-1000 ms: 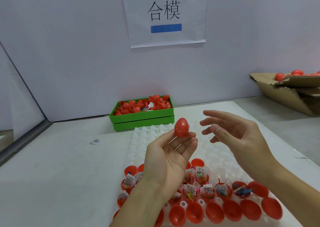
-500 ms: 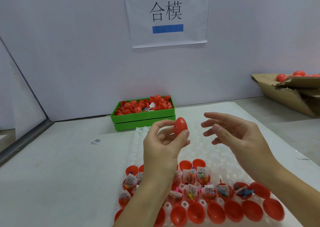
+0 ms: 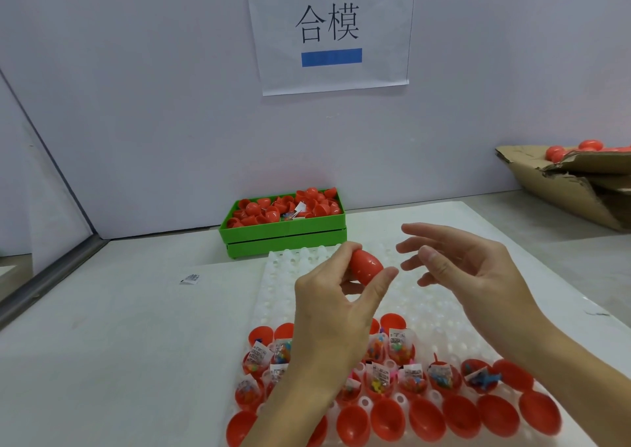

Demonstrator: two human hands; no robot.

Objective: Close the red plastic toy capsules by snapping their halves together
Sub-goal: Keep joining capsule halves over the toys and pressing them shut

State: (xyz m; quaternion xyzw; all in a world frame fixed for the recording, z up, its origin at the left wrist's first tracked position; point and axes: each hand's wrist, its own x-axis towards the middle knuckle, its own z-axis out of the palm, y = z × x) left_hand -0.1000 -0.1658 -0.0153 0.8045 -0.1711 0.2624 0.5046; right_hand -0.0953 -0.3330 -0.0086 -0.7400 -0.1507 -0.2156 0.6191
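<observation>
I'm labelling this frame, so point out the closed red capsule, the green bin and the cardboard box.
closed red capsule (image 3: 367, 266), head view, middle of its shell, in the left hand's grip.
green bin (image 3: 286, 231), head view, front wall.
cardboard box (image 3: 566, 187), head view, torn side wall.

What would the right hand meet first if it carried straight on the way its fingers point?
Probably the red capsule pinched in the left hand. The right hand's fingers point left toward it, across a small gap. Depth is unclear from one view, so it might pass just behind.
</observation>
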